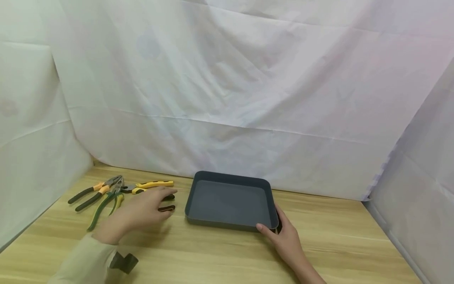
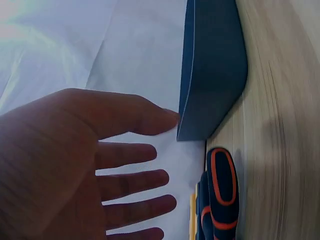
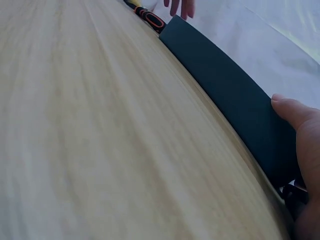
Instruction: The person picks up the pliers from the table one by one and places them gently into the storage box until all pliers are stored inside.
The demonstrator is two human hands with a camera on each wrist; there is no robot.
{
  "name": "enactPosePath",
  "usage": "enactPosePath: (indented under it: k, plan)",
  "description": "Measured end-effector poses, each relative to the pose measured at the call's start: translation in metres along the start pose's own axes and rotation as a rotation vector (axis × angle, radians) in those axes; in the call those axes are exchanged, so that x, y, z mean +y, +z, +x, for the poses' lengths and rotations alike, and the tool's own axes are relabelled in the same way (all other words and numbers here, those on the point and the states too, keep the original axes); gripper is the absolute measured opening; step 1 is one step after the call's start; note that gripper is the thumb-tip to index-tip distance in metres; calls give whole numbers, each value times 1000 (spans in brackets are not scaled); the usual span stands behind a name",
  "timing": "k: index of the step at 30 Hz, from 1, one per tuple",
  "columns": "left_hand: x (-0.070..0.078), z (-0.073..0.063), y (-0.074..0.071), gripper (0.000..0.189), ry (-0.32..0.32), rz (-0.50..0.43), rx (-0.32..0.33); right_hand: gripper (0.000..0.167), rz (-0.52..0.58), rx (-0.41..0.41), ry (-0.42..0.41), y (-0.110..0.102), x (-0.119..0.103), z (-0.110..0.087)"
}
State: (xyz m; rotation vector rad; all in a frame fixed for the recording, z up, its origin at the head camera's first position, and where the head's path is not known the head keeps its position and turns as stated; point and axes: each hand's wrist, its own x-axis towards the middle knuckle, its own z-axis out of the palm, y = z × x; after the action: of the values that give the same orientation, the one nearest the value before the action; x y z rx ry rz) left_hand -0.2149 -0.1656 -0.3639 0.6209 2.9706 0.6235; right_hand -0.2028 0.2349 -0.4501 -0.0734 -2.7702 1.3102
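Observation:
A dark grey rectangular tray (image 1: 230, 203) lies on the wooden table. My right hand (image 1: 283, 236) grips its near right corner, thumb on the near wall and fingers along the right side. A small dark object (image 3: 296, 196) shows between that hand and the tray; its kind is unclear. Left of the tray, my left hand (image 1: 147, 209) hovers with fingers spread and holds nothing. Just beyond it lie black-and-orange handles (image 2: 223, 190), their other end hidden by the hand. Yellow-handled pliers (image 1: 154, 184) lie behind, partly covered.
Orange-and-black pliers (image 1: 95, 191) and green-and-yellow pliers (image 1: 106, 205) lie at the table's left, their heads close together. White cloth (image 1: 227, 90) hangs behind the table (image 1: 213, 256) and at both sides. A black device (image 1: 124, 263) sits on my left wrist.

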Motion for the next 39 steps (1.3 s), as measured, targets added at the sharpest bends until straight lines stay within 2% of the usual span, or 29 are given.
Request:
enactPosePath:
  k: [5,13,18,28,39]
  plan:
    - [-10,-3,0,70,-55,92,-29,103,1,-3,0,1,1,0]
    - [-29,-1,8,74,-92,134,-2,104,20,-11,3,0,-1,-1]
    - [-36,0,12,80,-110,106,1,102,10,-11,-3,-1,-2,-2]
    - [-43,7,18,87,-100,86,-12,102,20,-8,-6,0,-1,0]
    - [-49,12,30,84,-97,161,32,104,33,-12,6,1,-3,0]
